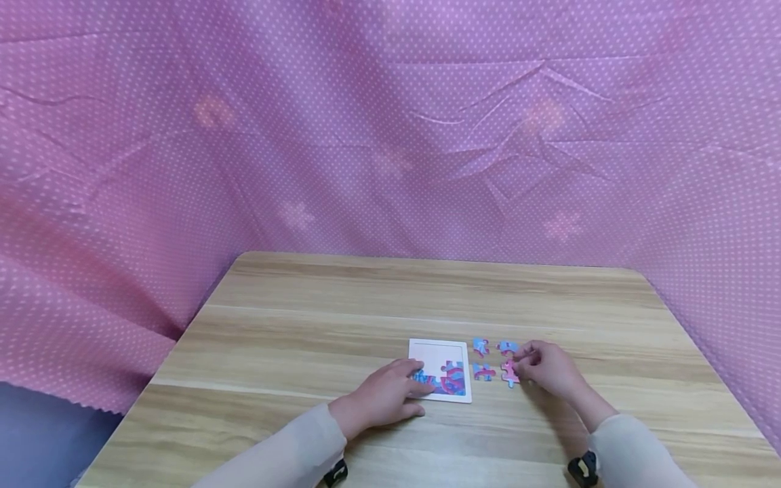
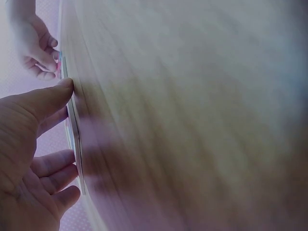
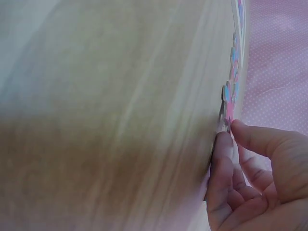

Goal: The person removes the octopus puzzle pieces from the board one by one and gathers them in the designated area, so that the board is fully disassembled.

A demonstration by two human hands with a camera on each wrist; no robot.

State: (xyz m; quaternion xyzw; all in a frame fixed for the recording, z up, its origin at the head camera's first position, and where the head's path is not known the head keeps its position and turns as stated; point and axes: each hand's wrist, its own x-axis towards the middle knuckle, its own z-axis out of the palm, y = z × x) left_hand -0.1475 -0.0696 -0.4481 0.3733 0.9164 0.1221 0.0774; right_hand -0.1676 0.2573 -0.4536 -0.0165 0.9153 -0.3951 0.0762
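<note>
A white square puzzle tray (image 1: 439,343) lies on the table, with joined blue and pink jigsaw pieces (image 1: 453,385) along its lower part. My left hand (image 1: 384,396) rests on the tray's left side, its fingers spread loosely over the edge; in the left wrist view the thumb (image 2: 65,86) touches the tray's rim. To the right of the tray, my right hand (image 1: 552,369) pinches the edge of a pink jigsaw piece (image 1: 509,373) between thumb and forefinger. The right wrist view shows this pink piece (image 3: 230,111) low against the tabletop.
Loose jigsaw pieces lie between the tray and my right hand: a blue one (image 1: 481,347), another blue one (image 1: 506,348) and a blue-pink one (image 1: 484,372). The wooden table (image 1: 305,325) ends at a pink dotted cloth (image 1: 390,169) behind and at the sides.
</note>
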